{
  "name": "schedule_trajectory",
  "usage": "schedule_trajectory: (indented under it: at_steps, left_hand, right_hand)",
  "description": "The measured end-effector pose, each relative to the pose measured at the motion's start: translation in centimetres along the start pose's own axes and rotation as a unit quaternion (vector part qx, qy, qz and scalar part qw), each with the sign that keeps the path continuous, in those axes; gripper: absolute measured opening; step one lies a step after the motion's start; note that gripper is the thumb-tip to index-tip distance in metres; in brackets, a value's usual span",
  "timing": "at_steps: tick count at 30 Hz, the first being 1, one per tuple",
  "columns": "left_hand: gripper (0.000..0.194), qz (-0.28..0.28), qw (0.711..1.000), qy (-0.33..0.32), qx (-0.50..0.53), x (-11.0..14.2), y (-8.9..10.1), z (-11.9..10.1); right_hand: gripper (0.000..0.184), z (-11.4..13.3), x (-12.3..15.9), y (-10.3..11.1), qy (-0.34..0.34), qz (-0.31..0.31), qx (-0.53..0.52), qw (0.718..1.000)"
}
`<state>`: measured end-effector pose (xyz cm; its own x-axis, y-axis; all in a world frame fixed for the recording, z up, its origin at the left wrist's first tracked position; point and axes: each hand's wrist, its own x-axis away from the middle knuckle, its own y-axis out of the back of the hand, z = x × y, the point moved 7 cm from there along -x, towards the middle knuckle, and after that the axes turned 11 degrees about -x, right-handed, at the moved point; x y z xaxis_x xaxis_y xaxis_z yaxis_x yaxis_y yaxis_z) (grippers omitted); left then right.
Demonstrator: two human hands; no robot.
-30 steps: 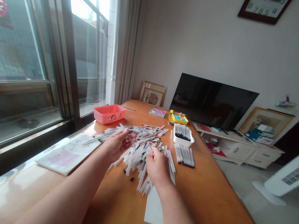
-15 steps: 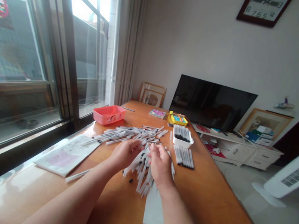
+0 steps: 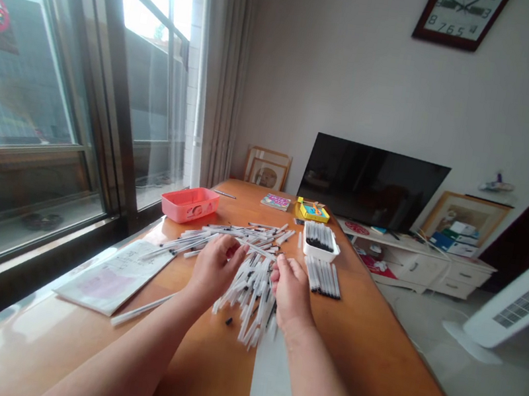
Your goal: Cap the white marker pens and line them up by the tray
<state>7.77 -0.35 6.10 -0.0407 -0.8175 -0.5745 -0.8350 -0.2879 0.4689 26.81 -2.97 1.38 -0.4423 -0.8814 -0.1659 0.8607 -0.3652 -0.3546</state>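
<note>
My two hands are over the middle of the bench (image 3: 201, 375), apart from each other, above a loose heap of clear-and-white pen tubes (image 3: 253, 300), many with black ends. My left hand (image 3: 216, 269) has its fingers curled in toward the thumb; a pale tube shows between my hands, close to those fingertips, but I cannot tell whether I am gripping it. My right hand (image 3: 289, 289) has thumb and forefinger brought together at the heap's right side; whatever is between them is too small to make out.

The heap spreads toward the far left, and a small black cap (image 3: 229, 321) lies just off its near side. One tube (image 3: 141, 310) lies alone by my left forearm, near a printed booklet (image 3: 112, 277) at the bench's left edge. A white sheet (image 3: 273, 373) lies partly under my right forearm.

Toward the right edge, a white container (image 3: 320, 250) holds upright-looking tubes with black ends, and a neat row of tubes (image 3: 323, 278) lies just on its near side. An open coral box (image 3: 190, 205) sits by the left edge, while a colourful booklet (image 3: 275, 202) and a yellow box (image 3: 314, 212) are near the far edge.
</note>
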Motion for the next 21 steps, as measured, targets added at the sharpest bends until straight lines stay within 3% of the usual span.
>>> schedule_trajectory:
  at_steps: [2,4,7,9,13,18,21]
  left_hand:
    - [0.036,0.099,0.978,0.099,0.154,0.4,-1.9,0.8]
    - [0.036,0.161,0.923,0.169,0.306,1.0,-3.5,1.0]
    - [0.038,0.170,0.845,0.195,0.469,1.2,-4.5,0.8]
    - [0.034,0.167,0.819,0.196,0.513,1.1,-4.7,0.9]
    - [0.026,0.154,0.808,0.204,0.531,0.9,-4.5,1.0]
    - [0.027,0.142,0.809,0.221,0.526,0.9,-4.3,1.2]
    - [0.026,0.142,0.807,0.219,0.530,0.8,-4.2,1.3]
  right_hand:
    - [0.039,-0.2,0.5,-0.7,-0.046,0.015,-0.054,0.997]
    - [0.039,-0.3,1.0,-1.5,-0.071,0.043,-0.079,0.993]
    - [0.041,-0.5,1.5,-2.3,-0.082,0.085,-0.079,0.990]
    - [0.041,-0.6,1.5,-2.5,-0.077,0.102,-0.067,0.989]
    - [0.037,0.2,1.6,-2.6,-0.024,0.124,-0.011,0.992]
    - [0.030,2.6,2.3,-3.0,0.124,0.129,0.131,0.975]
    - [0.035,2.0,2.3,-2.9,0.081,0.122,0.097,0.984]
